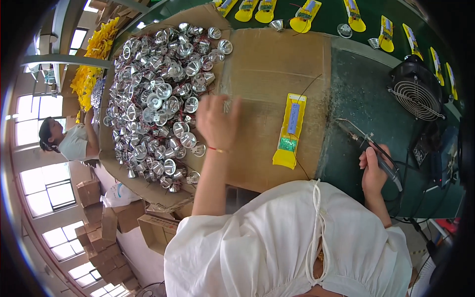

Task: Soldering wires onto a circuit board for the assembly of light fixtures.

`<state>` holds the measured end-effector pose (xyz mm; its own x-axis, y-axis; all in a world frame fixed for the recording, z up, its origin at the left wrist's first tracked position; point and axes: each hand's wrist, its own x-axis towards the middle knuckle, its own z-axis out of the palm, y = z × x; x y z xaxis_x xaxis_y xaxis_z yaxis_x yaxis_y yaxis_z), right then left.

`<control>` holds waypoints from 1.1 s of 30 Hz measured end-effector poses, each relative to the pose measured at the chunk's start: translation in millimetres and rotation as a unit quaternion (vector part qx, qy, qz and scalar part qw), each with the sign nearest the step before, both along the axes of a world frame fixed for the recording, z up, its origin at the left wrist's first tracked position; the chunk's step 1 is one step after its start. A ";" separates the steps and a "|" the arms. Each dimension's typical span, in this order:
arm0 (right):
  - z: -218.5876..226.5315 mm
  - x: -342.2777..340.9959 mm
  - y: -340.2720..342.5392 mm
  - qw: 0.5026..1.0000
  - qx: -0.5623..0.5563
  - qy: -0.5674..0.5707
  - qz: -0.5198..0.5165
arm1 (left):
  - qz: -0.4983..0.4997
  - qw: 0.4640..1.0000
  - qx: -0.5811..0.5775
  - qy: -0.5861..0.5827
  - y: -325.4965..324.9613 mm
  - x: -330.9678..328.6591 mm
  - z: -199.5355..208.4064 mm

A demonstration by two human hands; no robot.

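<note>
My left hand (217,121), blurred by motion, hovers at the right edge of a heap of shiny silver reflector cups (163,94). Its thumb stands apart from the fingers, and nothing shows between them. My right hand (374,171) is wrapped round the handle of a soldering iron (391,173) with a thin metal tube along its top. The iron's tip points up and left over the green tabletop. Between my hands, a yellow plastic housing (284,157) lies on cardboard, holding a lilac battery cell (294,119) and a green circuit board (287,144), with thin dark wires sticking out.
A cardboard sheet (262,54) covers the middle of the green bench (354,79). Several yellow housings (305,17) line the far side, with a loose reflector cup (277,24). A black fan (415,94) stands at right. Another person (74,141) works at far left near stacked boxes (101,247).
</note>
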<state>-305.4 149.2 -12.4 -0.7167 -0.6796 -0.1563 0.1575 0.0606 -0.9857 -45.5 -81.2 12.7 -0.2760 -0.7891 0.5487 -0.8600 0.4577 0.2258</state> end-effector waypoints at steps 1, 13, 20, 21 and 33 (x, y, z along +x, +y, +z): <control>2.3 3.9 -3.4 1.000 -0.012 0.006 0.026 | 0.058 0.994 -0.045 -0.080 -4.1 20.0 10.9; 7.7 22.4 0.3 0.999 -0.011 0.004 0.052 | -0.166 0.973 0.047 -0.154 76.2 20.3 0.8; 11.6 26.4 3.5 0.998 -0.026 0.008 0.056 | 0.017 0.975 0.214 0.061 78.0 57.4 7.2; 11.5 26.3 4.4 0.998 -0.026 0.004 0.058 | 0.015 0.975 0.214 0.061 80.1 56.8 7.2; 10.9 30.6 8.1 0.996 -0.026 0.006 0.081 | 0.138 0.787 0.497 0.339 107.6 71.5 1.4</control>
<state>-274.8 157.4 -1.4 -0.5986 -0.7934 -0.1103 0.1375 0.0338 -0.9899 26.0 26.4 14.1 0.0716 -0.9004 -0.4291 -0.4241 -0.4168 0.8040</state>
